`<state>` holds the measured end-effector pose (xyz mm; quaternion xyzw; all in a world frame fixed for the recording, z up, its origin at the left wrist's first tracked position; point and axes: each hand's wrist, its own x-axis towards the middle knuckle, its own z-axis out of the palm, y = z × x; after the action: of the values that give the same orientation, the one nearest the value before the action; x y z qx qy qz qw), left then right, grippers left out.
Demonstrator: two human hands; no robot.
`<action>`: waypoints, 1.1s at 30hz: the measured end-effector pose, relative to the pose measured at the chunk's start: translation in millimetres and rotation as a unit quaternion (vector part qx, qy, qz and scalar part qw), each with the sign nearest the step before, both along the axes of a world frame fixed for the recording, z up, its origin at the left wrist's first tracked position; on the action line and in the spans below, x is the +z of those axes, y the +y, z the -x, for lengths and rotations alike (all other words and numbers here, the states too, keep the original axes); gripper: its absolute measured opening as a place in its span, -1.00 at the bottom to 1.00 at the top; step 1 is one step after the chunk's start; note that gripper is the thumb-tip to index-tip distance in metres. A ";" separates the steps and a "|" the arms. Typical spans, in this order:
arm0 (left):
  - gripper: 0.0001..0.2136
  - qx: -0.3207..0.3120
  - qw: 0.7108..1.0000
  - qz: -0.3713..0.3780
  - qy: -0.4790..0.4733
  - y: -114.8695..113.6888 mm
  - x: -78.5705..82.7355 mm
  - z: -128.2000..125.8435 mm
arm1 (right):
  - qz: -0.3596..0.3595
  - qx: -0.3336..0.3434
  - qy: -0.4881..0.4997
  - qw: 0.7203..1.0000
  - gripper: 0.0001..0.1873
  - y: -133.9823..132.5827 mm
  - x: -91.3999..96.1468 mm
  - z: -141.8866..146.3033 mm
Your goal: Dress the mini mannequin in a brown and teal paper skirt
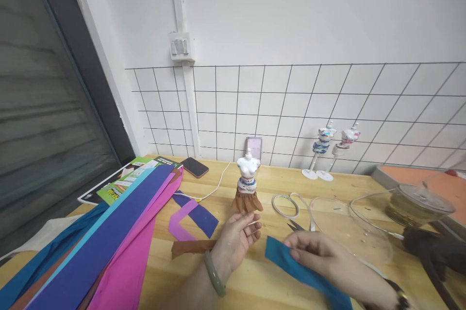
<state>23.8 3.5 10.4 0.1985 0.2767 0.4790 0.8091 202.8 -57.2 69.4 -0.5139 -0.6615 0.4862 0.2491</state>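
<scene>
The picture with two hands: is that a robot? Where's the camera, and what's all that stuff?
No robot, just a person with two bare hands. The camera sits on that person's head, looking forward and down. The right hand pinches a long teal cloth strip. The curled left hand is near a small white mannequin torso in a brown ruffled cloth skirt; I can't tell if it holds anything. On the pale wooden table lie long blue and pink cloth strips and a flat black phone.
</scene>
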 end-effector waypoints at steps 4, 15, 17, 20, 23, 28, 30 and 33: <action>-0.87 0.011 1.000 -0.005 -0.015 1.1 -1.1 -1.1 | -0.048 0.006 0.053 0.997 -0.73 26.7 -11.0 22.9; -0.93 0.015 0.999 -0.023 -0.047 -0.6 0.4 1.2 | -0.120 -0.076 0.079 0.987 -0.71 55.2 -33.5 33.8; -0.93 0.012 0.999 -0.021 -0.046 -1.0 0.5 0.9 | -0.124 -0.087 0.091 0.984 -0.70 56.0 -34.3 34.2; -0.93 0.011 0.998 -0.026 -0.050 -2.0 0.0 0.6 | -0.117 -0.100 0.099 0.983 -0.69 56.6 -36.3 36.1; -0.91 0.017 0.998 -0.028 -0.057 -3.8 -0.7 0.6 | -0.112 -0.106 0.096 0.983 -0.67 57.6 -39.9 38.4; -0.87 0.016 0.998 -0.048 -0.029 -6.3 -0.3 -1.3 | -0.119 -0.116 0.090 0.982 -0.64 58.6 -42.4 39.3; -0.84 0.014 0.998 -0.050 -0.019 -5.9 -0.6 -2.7 | -0.121 -0.118 0.087 0.982 -0.63 58.3 -41.7 39.2; -0.85 0.030 0.999 -0.040 -0.015 -4.4 -2.5 -4.7 | -0.129 -0.120 0.080 0.981 -0.64 58.3 -41.7 39.3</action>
<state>28.5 -0.9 8.0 0.2153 0.2508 0.5164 0.7900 163.4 1.1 27.7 -0.5128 -0.6297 0.4030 0.4220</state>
